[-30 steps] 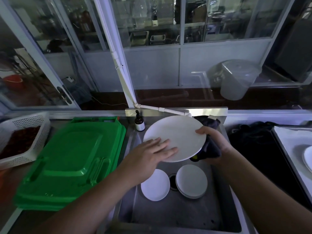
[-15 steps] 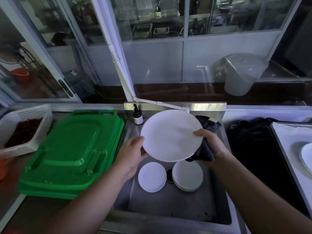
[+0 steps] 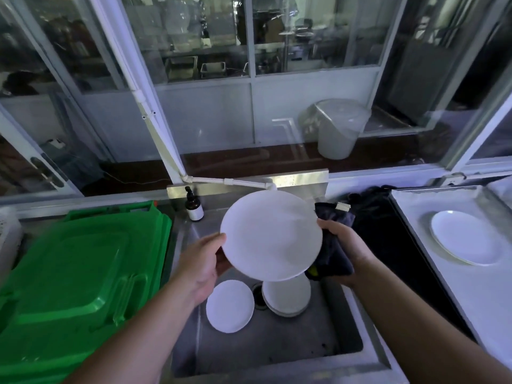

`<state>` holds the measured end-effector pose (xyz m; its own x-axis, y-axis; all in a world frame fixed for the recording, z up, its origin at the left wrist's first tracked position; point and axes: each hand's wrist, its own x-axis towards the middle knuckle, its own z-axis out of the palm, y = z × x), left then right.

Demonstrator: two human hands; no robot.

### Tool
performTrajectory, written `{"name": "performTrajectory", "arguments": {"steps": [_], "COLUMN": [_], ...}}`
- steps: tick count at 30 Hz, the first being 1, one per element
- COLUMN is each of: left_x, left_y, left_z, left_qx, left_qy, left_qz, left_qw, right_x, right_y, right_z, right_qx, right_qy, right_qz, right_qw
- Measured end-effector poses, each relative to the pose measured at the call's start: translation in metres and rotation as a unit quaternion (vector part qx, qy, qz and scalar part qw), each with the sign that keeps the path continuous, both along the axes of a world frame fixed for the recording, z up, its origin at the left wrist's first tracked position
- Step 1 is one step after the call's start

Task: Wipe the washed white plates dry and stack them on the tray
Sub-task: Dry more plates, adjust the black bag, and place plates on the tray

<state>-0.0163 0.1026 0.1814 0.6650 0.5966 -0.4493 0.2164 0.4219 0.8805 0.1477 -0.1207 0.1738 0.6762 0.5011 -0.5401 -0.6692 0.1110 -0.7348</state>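
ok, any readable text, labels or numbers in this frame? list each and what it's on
No text can be read in this frame.
Brown pump bottle: has a white label, print too small and blurred to read.
Dark cloth: a pale tag at its top corner, nothing legible.
Green lid: no marking visible.

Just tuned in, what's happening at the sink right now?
A person is drying dishes. The left hand grips the left rim of a large white plate held above the sink, while the right hand holds the opposite edge along with a dark cloth. More white plates wait in the basin. Dried plates already sit on the tray to the right.
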Motion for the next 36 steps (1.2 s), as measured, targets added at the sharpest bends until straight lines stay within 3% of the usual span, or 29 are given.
{"name": "performTrajectory", "arguments": {"steps": [5,9,18,23,30,36], "left_x": [-0.004,-0.009,0.001,0.012,0.015,0.001], "left_y": [0.018,0.022,-0.028,-0.087,-0.21,-0.342], "left_z": [0.002,0.001,-0.011,-0.01,-0.007,-0.006], "left_qx": [-0.021,-0.026,-0.031,-0.026,-0.008,0.01], "left_qy": [0.004,0.009,0.017,0.027,0.037,0.034], "left_qz": [-0.079,-0.153,-0.265,-0.326,-0.422,-0.497], "left_qw": [0.997,0.988,0.964,0.944,0.906,0.867], "right_x": [-0.019,-0.06,-0.134,-0.174,-0.235,-0.294], "right_y": [-0.02,-0.031,-0.094,-0.151,-0.255,-0.366], "right_z": [-0.013,0.01,0.012,0.015,0.016,0.014], "right_qx": [-0.073,-0.114,-0.208,-0.26,-0.203,-0.216], "right_qy": [-0.019,-0.014,-0.022,-0.032,-0.011,0.0], "right_qz": [-0.04,-0.063,-0.229,-0.323,-0.456,-0.535], "right_qw": [0.996,0.991,0.951,0.91,0.866,0.817]}}
